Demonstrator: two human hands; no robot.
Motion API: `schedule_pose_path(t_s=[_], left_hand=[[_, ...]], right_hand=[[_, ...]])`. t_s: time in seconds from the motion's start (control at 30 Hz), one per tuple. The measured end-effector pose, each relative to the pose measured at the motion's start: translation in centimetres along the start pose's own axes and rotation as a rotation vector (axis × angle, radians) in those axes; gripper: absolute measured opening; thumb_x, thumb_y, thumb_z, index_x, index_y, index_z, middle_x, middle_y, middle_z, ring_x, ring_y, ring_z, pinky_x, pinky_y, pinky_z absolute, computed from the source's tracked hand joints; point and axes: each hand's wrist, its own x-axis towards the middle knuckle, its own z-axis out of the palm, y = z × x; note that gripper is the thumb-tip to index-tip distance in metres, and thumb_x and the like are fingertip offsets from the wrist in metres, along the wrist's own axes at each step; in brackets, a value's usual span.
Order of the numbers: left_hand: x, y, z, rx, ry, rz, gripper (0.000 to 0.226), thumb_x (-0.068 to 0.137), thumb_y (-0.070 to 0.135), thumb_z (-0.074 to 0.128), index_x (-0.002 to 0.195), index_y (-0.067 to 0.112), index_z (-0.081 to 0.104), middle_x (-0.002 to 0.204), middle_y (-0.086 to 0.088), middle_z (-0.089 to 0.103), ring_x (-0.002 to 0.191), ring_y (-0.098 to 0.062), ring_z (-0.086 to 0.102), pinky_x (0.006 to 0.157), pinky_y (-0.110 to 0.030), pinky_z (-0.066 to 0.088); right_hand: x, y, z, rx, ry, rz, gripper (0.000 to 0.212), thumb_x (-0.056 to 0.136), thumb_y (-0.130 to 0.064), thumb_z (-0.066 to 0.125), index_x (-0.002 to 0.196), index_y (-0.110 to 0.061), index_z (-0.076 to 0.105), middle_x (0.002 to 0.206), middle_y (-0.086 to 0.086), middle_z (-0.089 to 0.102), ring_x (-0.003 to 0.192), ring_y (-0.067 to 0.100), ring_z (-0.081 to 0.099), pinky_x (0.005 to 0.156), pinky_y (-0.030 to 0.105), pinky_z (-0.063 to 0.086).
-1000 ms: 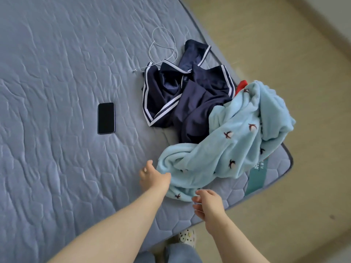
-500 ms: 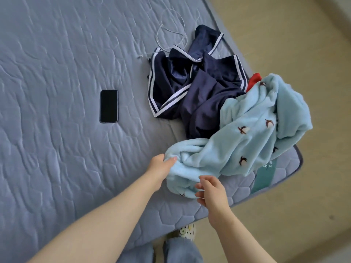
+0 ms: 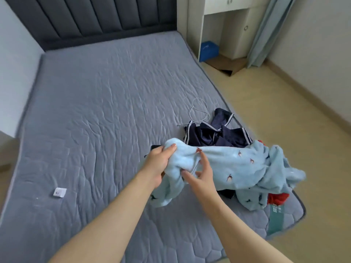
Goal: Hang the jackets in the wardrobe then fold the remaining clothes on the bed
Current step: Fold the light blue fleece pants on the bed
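Big grey quilted bed [image 3: 95, 111] filling most of the view, dark padded headboard [image 3: 95, 16] at the far end.

Near the right foot corner, a light blue fleece garment [image 3: 237, 164] with small bird prints. Bunched and lifted at its left end, the rest trailing down over the pile by the mattress edge.

Behind it, a crumpled navy garment [image 3: 218, 135] with white stripes, flat on the bed.

Left hand [image 3: 159, 164] gripping the raised end of the fleece, fingers [image 3: 171, 149] clamped round the fabric. Right hand [image 3: 203, 175] just beside it, fingers [image 3: 202, 160] spread apart and touching the fleece, clamped on nothing.

Red garment [image 3: 277, 199] peeking out under the blue one. Looped white cable [image 3: 199, 111] beyond the navy piece. Small white packet [image 3: 59, 192] well apart, left side of the bed.
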Motion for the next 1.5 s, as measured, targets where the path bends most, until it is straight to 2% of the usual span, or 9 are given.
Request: schedule_pose_path(t_s=[0.13,0.27,0.37,0.63,0.8,1.03,1.17,1.3,1.5], left_hand=[[-5.4,7.1,-3.1,-0.009,-0.085,0.208,0.015,0.093,0.021,0.055,0.092,0.007,0.061,0.087,-0.011,0.067,0.077,-0.022,0.064,0.077,-0.034,0.053],[-11.0,13.6,-6.2,-0.040,-0.162,0.431,0.020,0.093,0.024,0.054,0.098,0.006,0.062,0.088,-0.012,0.067,0.079,-0.023,0.065,0.075,-0.034,0.053],[-15.1,16.9,-7.4,-0.022,-0.190,0.574,0.019,0.093,0.025,0.053,0.088,0.008,0.062,0.079,-0.008,0.066,0.074,-0.019,0.064,0.070,-0.032,0.052],[-19.9,19.1,-10.8,0.155,0.093,0.754,0.010,0.093,0.020,0.055,0.101,0.023,0.059,0.095,0.003,0.066,0.085,-0.012,0.062,0.074,-0.021,0.051],[-19.0,15.1,-10.4,0.677,-0.134,0.644,0.078,0.072,0.028,0.078,0.133,0.033,0.030,0.125,0.016,0.047,0.115,-0.005,0.048,0.093,-0.022,0.044],[-18.3,17.7,-10.7,0.539,0.531,0.798,0.030,0.077,0.028,0.068,0.106,0.026,0.059,0.096,0.008,0.064,0.093,-0.017,0.059,0.079,-0.029,0.046],[-19.5,20.3,-11.4,0.090,0.483,0.767,0.044,0.051,0.038,0.076,0.091,0.023,0.067,0.094,0.000,0.072,0.084,-0.020,0.067,0.080,-0.038,0.055],[-21.4,24.0,-10.5,-0.455,0.335,0.591,0.022,0.080,0.016,0.071,0.098,0.006,0.062,0.093,-0.011,0.066,0.070,-0.019,0.061,0.063,-0.032,0.050],[-23.4,27.4,-10.5,-0.348,0.061,0.558,0.024,0.089,0.031,0.061,0.100,0.010,0.063,0.093,-0.009,0.068,0.084,-0.021,0.064,0.074,-0.035,0.053]], right_hand=[[-2.5,-6.0,2.2,-0.047,0.210,-0.144,0.082,0.075,-0.012,0.067,0.141,-0.036,0.027,0.128,-0.007,0.035,0.118,0.014,0.046,0.098,0.033,0.043],[-4.2,-10.6,3.1,-0.258,0.354,-0.157,0.057,0.082,-0.023,0.059,0.133,-0.037,0.038,0.109,-0.003,0.032,0.096,0.020,0.047,0.087,0.035,0.046],[-5.2,-13.9,3.4,-0.374,0.314,-0.161,0.022,0.089,-0.033,0.051,0.104,-0.018,0.059,0.100,0.005,0.039,0.088,0.028,0.048,0.079,0.036,0.046],[-8.4,-23.9,4.4,0.108,0.073,-0.374,0.012,0.091,-0.021,0.047,0.086,-0.019,0.057,0.087,0.007,0.061,0.073,0.021,0.052,0.059,0.028,0.040],[-10.9,-29.7,5.9,0.308,-0.070,-0.366,0.023,0.089,-0.013,0.042,0.072,-0.019,0.056,0.071,0.006,0.053,0.065,0.019,0.045,0.056,0.029,0.037],[-12.7,-32.8,7.4,0.436,-0.347,-0.515,0.013,0.095,-0.015,0.047,0.089,-0.016,0.059,0.078,0.004,0.061,0.069,0.016,0.058,0.061,0.026,0.049],[-11.5,-31.0,7.3,0.066,-0.418,-0.563,0.044,0.089,-0.020,0.062,0.127,-0.025,0.039,0.100,-0.002,0.055,0.081,0.007,0.054,0.066,0.019,0.042],[-10.8,-27.6,7.6,-0.066,-0.522,-0.515,0.068,0.076,-0.014,0.076,0.129,-0.027,0.037,0.114,-0.002,0.057,0.097,0.012,0.060,0.073,0.022,0.052],[-10.2,-28.7,6.8,0.104,-0.402,-0.498,0.021,0.084,-0.011,0.065,0.099,-0.025,0.063,0.093,0.003,0.070,0.083,0.018,0.066,0.067,0.029,0.054]])
